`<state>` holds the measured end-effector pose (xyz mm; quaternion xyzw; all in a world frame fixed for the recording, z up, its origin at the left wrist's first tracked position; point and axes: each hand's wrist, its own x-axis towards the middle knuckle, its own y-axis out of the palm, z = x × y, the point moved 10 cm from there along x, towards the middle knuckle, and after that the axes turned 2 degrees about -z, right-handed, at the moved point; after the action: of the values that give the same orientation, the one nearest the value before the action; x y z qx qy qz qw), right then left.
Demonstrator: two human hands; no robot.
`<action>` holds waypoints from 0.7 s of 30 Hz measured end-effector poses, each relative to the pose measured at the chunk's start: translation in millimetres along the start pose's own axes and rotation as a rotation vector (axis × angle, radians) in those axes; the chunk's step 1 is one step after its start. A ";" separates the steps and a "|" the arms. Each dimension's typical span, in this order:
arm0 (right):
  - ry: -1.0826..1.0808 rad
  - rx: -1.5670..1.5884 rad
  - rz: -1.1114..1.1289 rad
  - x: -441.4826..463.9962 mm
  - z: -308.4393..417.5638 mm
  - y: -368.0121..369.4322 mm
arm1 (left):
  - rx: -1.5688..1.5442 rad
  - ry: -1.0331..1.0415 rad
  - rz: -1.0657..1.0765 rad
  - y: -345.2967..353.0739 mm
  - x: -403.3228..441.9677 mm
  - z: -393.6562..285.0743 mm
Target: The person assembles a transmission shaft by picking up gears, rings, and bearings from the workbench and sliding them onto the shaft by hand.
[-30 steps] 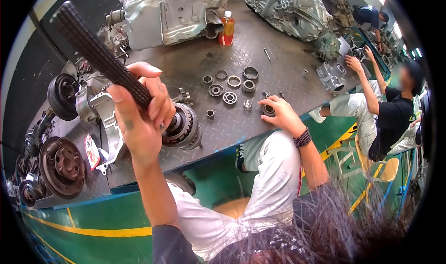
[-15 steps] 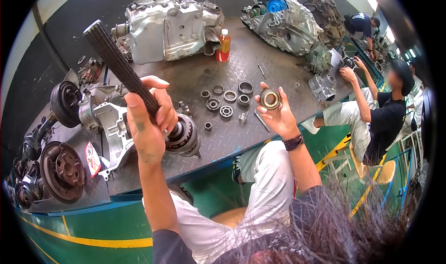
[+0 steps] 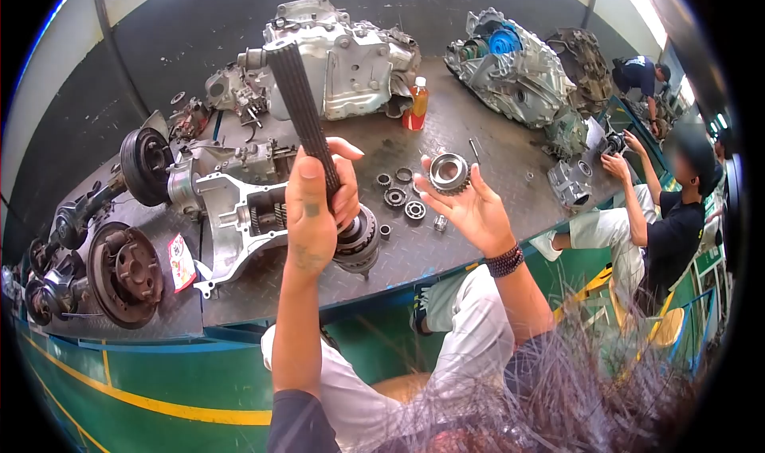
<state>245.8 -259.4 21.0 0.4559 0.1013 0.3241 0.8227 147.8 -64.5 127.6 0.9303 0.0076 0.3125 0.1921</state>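
Note:
My left hand (image 3: 319, 202) is wrapped round a dark splined shaft (image 3: 303, 94), which stands up out of the fist, tilted slightly left. Raised over the table edge, my right hand (image 3: 476, 214) holds a metal gear ring (image 3: 449, 173) between thumb and fingers, its round hole facing me. Beneath and left of the ring lie several bearings and small rings, among them a ball bearing (image 3: 414, 211) and a small sleeve (image 3: 386, 231). Just right of my left hand is a round gear assembly (image 3: 358, 246), partly hidden by that hand.
Behind stand a large silver housing (image 3: 351, 70), a bottle (image 3: 416, 106) and an open casing (image 3: 518, 78). An opened housing (image 3: 227, 230) and brake drums (image 3: 126, 274) lie at left. A co-worker (image 3: 677, 214) sits at right; another person (image 3: 637, 78) is farther back.
My right hand has lifted the gear ring from the table and tilted it towards my left hand. The shaft in my left hand has swung more upright. The view has shifted.

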 end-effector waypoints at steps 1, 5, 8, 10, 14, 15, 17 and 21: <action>-0.057 -0.055 -0.061 0.4 2.8 1.9 | -0.005 0.000 0.005 0.4 -0.1 0.4; 0.016 0.177 -0.041 14.0 -8.5 -19.6 | 0.004 0.014 0.016 3.9 -0.4 -1.5; -0.073 0.178 -0.130 16.2 -9.2 -19.5 | 0.004 0.022 0.029 6.0 0.6 -3.4; -0.099 0.370 -0.135 20.7 -13.5 -17.9 | 0.017 0.026 0.016 5.6 -0.4 -3.5; -0.066 0.609 -0.120 29.9 -19.4 -8.6 | 0.069 0.020 0.003 5.3 0.8 -4.2; -0.043 0.644 -0.099 30.7 -21.7 -5.0 | 0.052 0.017 0.013 6.8 0.5 -3.5; 0.019 0.706 -0.048 35.8 -27.8 6.2 | 0.023 0.025 0.024 7.6 -0.1 -5.0; -0.059 0.454 0.114 43.6 1.9 59.3 | 0.041 -0.016 0.062 10.4 1.1 -6.2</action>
<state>254.1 -211.2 76.0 0.6434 0.1216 0.3254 0.6821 143.9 -71.8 136.5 0.9363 -0.0162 0.3106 0.1631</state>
